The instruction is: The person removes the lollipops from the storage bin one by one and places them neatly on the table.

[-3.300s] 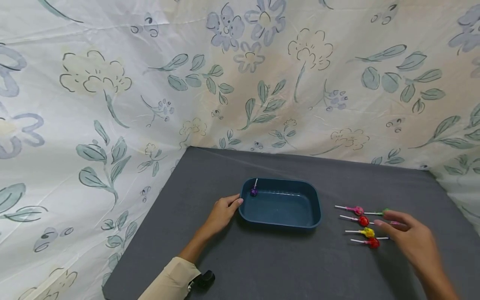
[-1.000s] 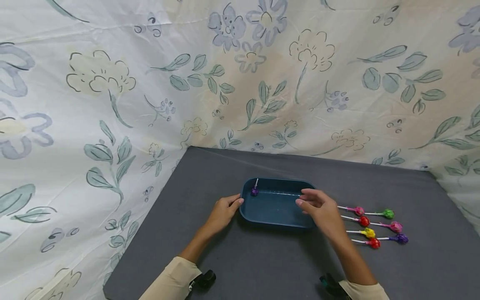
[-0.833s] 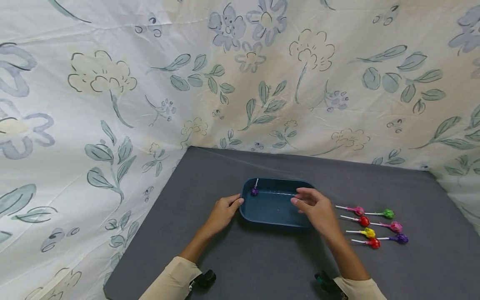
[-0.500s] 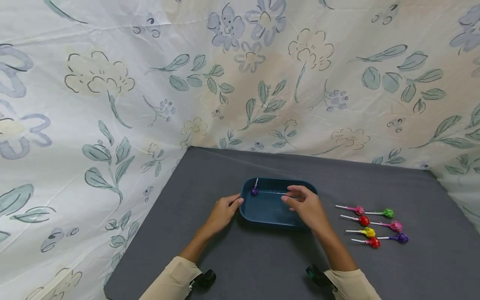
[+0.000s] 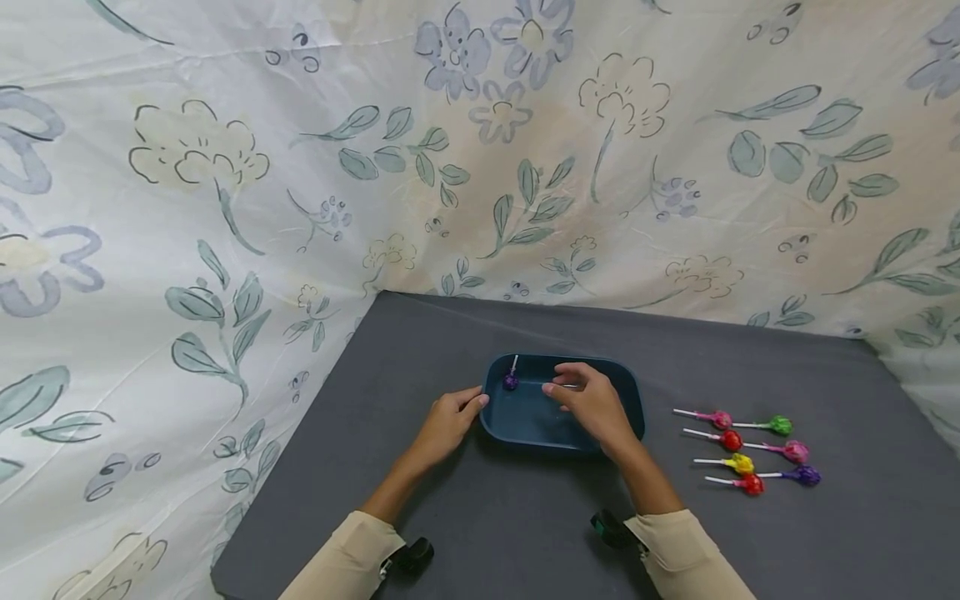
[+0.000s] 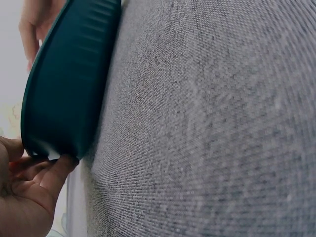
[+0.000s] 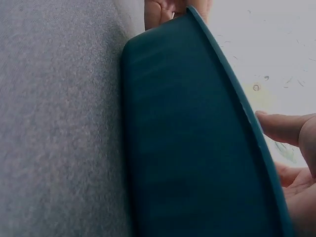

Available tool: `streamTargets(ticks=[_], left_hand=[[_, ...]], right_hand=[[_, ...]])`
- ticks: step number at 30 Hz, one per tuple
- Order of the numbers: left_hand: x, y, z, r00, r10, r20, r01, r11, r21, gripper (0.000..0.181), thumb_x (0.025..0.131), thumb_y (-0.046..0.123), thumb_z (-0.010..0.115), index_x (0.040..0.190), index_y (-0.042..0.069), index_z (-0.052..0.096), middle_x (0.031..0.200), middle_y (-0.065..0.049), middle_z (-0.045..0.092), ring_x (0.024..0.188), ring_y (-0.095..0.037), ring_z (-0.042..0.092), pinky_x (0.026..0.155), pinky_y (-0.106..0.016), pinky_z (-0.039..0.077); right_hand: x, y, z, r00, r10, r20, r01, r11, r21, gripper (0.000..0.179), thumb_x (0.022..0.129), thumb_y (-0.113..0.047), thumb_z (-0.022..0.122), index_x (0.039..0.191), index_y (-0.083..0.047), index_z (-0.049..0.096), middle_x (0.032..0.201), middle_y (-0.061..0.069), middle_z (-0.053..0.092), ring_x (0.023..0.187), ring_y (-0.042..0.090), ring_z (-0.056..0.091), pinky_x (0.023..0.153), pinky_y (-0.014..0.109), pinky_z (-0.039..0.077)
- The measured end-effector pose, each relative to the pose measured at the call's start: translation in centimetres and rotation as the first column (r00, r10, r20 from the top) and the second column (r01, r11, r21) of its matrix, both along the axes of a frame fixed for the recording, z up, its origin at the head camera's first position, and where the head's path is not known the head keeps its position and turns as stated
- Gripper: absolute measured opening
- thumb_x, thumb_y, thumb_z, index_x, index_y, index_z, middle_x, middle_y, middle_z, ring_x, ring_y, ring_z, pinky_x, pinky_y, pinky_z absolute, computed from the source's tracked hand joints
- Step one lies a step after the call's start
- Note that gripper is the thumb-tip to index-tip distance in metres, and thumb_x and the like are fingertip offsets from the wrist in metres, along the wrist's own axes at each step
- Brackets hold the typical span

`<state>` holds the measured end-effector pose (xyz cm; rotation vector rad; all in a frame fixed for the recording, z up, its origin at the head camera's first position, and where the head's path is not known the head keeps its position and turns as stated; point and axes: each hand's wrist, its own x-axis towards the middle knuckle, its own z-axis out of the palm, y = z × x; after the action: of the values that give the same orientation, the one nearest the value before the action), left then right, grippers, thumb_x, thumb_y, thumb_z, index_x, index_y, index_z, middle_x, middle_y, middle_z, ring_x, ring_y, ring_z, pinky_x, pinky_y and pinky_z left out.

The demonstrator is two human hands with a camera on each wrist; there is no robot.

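My left hand [image 5: 447, 427] grips the left end of a dark teal plastic tray [image 5: 536, 440]. In the left wrist view, the thumb is at the tray's rim and the fingers [image 6: 61, 168] lie against its outer end wall. Inside the tray, near its back left corner, is a purple lollipop [image 5: 511, 381], its white stick leaning on the wall. My right hand [image 5: 596, 404] hovers over the tray's middle, to the right of that lollipop. Its thumb [image 7: 281, 127] stands apart from the loosely bent fingers, with nothing seen between them.
Right of the tray, several wrapped lollipops lie in two columns, among them a yellow one [image 5: 741, 463], a green one [image 5: 781, 425] and a purple one [image 5: 806, 475]. The grey tabletop [image 5: 450, 342] ends at a floral cloth [image 5: 480, 208] behind and at the left.
My right hand has come from the lollipops on the right to above the tray, and keeps moving left toward the purple lollipop inside. The left hand and the tray stay put.
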<state>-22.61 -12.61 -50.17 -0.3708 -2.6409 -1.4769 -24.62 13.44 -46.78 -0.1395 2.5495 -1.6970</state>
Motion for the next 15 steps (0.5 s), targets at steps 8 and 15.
streamTargets(ticks=[8, 15], left_hand=[[0.1, -0.1, 0.1, 1.0, -0.008, 0.003, 0.008, 1.0, -0.007, 0.043, 0.111, 0.025, 0.058, 0.142, -0.004, 0.064, 0.124, -0.016, 0.075, 0.109, -0.022, 0.065, 0.105, -0.049, 0.055], [0.0, -0.1, 0.1, 1.0, -0.017, 0.017, 0.017, 1.0, -0.002, 0.042, 0.111, 0.026, 0.058, 0.144, 0.0, 0.065, 0.108, -0.009, 0.075, 0.096, -0.017, 0.061, 0.09, -0.033, 0.052]], right_hand=[[-1.1, -1.5, -0.1, 0.999, 0.039, 0.031, -0.039, 0.999, -0.011, 0.054, 0.101, -0.025, 0.076, 0.146, -0.001, 0.059, 0.13, 0.02, 0.069, 0.115, 0.034, 0.071, 0.095, 0.05, 0.061], [-2.1, -2.7, -0.5, 0.995, 0.073, 0.07, -0.077, 0.995, 0.059, 0.056, 0.1, -0.027, 0.077, 0.146, -0.003, 0.059, 0.136, 0.02, 0.067, 0.108, 0.035, 0.073, 0.092, 0.049, 0.062]])
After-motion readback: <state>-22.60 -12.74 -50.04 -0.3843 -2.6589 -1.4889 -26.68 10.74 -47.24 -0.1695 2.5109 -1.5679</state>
